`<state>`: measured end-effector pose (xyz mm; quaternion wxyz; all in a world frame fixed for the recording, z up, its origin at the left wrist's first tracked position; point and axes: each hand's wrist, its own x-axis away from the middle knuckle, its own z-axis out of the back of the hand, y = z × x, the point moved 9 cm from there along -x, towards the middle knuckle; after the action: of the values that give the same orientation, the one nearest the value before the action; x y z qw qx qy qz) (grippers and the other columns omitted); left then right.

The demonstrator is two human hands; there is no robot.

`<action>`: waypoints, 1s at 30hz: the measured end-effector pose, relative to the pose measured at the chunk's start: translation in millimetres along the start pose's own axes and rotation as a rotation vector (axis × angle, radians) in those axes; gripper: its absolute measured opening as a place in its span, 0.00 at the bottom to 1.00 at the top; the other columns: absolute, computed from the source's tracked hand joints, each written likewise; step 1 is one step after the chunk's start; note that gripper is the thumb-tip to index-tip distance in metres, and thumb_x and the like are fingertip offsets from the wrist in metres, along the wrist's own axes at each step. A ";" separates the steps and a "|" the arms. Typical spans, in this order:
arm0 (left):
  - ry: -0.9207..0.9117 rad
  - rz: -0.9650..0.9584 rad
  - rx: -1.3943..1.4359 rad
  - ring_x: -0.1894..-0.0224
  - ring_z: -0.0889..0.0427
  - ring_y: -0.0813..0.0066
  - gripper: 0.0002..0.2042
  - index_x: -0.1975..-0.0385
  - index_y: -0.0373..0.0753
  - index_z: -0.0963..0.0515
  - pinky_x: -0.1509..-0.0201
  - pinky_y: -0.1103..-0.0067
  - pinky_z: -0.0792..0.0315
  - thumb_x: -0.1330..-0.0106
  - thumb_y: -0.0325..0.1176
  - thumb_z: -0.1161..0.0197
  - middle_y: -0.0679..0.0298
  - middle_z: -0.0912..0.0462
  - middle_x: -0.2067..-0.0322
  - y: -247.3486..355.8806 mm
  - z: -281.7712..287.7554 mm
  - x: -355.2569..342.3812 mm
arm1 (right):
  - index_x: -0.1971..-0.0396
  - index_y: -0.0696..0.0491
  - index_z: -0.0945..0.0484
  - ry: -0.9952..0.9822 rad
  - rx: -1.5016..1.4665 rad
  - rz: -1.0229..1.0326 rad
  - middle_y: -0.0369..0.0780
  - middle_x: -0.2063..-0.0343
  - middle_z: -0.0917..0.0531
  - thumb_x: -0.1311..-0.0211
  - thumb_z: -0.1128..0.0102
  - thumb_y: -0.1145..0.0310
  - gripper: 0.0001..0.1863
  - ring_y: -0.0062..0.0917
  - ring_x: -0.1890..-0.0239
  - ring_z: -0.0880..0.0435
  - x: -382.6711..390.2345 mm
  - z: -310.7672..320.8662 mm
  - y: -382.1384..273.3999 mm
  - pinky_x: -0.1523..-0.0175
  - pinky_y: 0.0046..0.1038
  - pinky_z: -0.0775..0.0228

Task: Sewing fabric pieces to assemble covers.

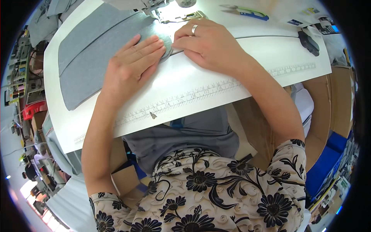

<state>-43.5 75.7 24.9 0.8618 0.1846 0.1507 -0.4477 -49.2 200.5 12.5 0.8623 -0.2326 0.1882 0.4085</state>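
Note:
A grey fabric piece [91, 63] with a long seam or fold line spreads over the left of the white sewing table [208, 83]. Its right end sits by the lit needle area of the sewing machine [154, 7]. My left hand [135, 62] lies flat on this end, fingers stretched out and pointing toward the machine. Just right of it, my right hand [208, 44], with a ring on one finger, is closed in a pinch at the fabric's edge. The fingertips partly hide what they grip. Close behind the right hand is a metal machine plate [187, 17].
Thread snips [245, 12] with a blue and green handle lie at the back right. A dark object [308, 43] rests near the table's right end. A printed ruler scale [201, 92] runs along the front edge. Cardboard boxes [342, 100] stand right of the table; grey cloth [185, 135] covers my lap.

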 end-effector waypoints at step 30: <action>0.034 -0.020 0.006 0.45 0.17 0.68 0.10 0.55 0.41 0.15 0.33 0.66 0.28 0.35 0.29 0.35 0.64 0.13 0.53 -41.9 0.5 -15.9 | 0.71 0.50 0.18 0.111 0.209 0.012 0.35 0.64 0.17 0.45 0.40 0.72 0.03 0.27 0.57 0.19 -14.8 -10.2 -4.6 0.50 0.35 0.28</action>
<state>-87.0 64.6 24.4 0.8540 0.1931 0.1657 -0.4537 -55.8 183.2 12.9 0.8676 -0.1624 0.2787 0.3783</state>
